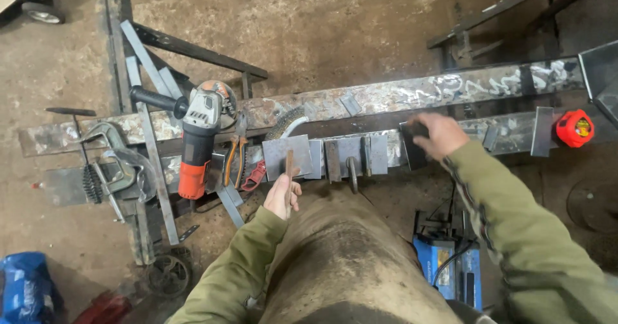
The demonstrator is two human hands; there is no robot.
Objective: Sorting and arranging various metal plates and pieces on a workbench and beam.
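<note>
Hands: both are working at the bench [386, 99], a long scarred steel beam running across in front of the person.
Left hand: left hand [282, 195] is curling shut around a thin rusty bar [289, 169], fingers pinching it upright so its tip is poking up over a grey square plate [288, 157].
Right hand: right hand [440, 134] is reaching further out and pressing down on a dark steel block [414, 147], fingers folded over its top edge; the picture is blurring here, so I cannot tell how tight that grip is.
Between the hands: a row of small grey steel pieces [357, 157] is lying side by side on the bench, with a hooked bolt [352, 173] hanging off the near edge.
Outside the left hand: pliers [233, 160] are lying just beside the plate, an orange angle grinder [196, 140] is resting beyond them, and a clamp [116, 166] is sitting farther out.
Outside the right hand: a red tape measure [575, 128] is sitting well apart.
</note>
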